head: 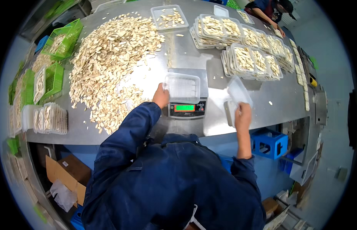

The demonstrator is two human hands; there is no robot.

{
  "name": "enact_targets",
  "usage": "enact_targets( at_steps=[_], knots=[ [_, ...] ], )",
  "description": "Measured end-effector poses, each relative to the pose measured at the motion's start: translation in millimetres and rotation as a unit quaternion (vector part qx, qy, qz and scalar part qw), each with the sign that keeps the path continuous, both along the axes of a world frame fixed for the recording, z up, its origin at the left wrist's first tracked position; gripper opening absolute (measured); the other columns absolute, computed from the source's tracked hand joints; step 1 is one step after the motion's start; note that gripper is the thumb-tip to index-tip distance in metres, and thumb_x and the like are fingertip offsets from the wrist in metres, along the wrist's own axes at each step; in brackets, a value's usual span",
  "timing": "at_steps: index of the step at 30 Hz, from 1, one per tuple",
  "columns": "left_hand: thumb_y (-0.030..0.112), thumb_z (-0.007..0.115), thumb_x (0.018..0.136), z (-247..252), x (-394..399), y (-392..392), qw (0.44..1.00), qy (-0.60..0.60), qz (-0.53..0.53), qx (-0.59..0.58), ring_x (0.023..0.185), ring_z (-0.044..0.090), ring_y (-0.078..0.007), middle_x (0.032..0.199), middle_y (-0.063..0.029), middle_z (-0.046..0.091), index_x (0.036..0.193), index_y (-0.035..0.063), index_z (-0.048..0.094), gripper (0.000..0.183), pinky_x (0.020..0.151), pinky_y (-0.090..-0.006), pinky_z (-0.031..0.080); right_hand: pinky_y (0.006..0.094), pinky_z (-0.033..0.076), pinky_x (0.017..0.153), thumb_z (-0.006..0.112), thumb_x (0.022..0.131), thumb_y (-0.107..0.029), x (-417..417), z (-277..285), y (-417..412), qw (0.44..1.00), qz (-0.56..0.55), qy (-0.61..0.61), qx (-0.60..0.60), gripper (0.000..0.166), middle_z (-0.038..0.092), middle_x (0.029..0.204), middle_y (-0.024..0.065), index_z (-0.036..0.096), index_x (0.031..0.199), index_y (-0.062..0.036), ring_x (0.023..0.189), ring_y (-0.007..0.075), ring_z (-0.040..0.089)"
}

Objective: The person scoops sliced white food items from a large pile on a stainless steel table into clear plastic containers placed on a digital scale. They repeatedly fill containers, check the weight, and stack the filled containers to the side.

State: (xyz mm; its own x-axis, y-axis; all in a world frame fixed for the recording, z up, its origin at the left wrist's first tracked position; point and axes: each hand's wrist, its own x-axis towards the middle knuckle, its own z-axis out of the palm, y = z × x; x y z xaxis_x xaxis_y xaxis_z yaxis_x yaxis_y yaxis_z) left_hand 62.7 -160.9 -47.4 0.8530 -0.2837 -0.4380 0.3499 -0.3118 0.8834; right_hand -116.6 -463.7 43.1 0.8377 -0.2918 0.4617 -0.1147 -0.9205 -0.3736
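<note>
My left hand grips the left edge of a see-through plastic tray, with no slices inside it. That tray is over the metal pan of a digital bench scale, whose green display is lit. To the right of the scale, my right hand is closed on another clear plastic tray, tilted up and partly blurred. Left of my left hand spreads a large heap of pale dried slices, which look like sliced mushroom or root.
Filled trays stand in stacks at the right back. A larger tray holds some slices. Green plastic baskets and upright filled trays line the left. Another person works at the far right. A blue stool stands below the table edge.
</note>
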Motion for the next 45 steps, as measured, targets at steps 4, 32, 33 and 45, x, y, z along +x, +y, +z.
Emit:
enact_targets(
  at_steps=[4,32,33,45],
  knots=[
    [0.010,0.043,0.083,-2,2,-14,1.000,-0.028,-0.003,0.010,0.047,0.055,-0.0293,0.081,-0.0227,0.057,0.115,-0.0008,0.037,0.034,0.044,-0.0366,0.047,0.0395,0.042,0.076,0.057,0.068,0.008,50,5,69,0.987,0.151,-0.056,-0.006,0.027,0.059,0.090,0.0137,0.057,0.092,-0.0036,0.086,0.0320,0.055],
    [0.031,0.059,0.084,61,-17,600,0.750,-0.091,0.655,0.022,0.038,0.046,-0.0150,0.056,-0.0110,0.051,0.079,-0.0029,0.051,0.035,0.034,-0.0267,0.039,0.0367,0.045,0.084,0.053,0.078,0.003,133,38,300,0.905,0.365,0.200,0.090,0.025,0.055,0.111,0.0155,0.057,0.102,-0.0016,0.100,0.0336,0.054],
    [0.032,0.060,0.083,57,-14,608,0.757,-0.077,0.647,0.038,0.035,0.044,-0.0151,0.053,-0.0112,0.051,0.077,-0.0032,0.051,0.037,0.032,-0.0272,0.037,0.0366,0.045,0.084,0.053,0.078,0.003,134,38,305,0.904,0.364,0.206,0.092,0.025,0.055,0.111,0.0155,0.057,0.102,-0.0015,0.100,0.0337,0.054],
    [0.038,0.060,0.082,44,-1,655,0.794,-0.036,0.605,0.055,0.038,0.043,-0.0137,0.048,-0.0058,0.045,0.064,0.0006,0.052,0.042,0.034,-0.0278,0.034,0.0337,0.046,0.081,0.052,0.079,0.005,138,26,370,0.901,0.373,0.200,0.096,0.022,0.056,0.107,0.0155,0.056,0.101,-0.0008,0.098,0.0309,0.055]
  ],
)
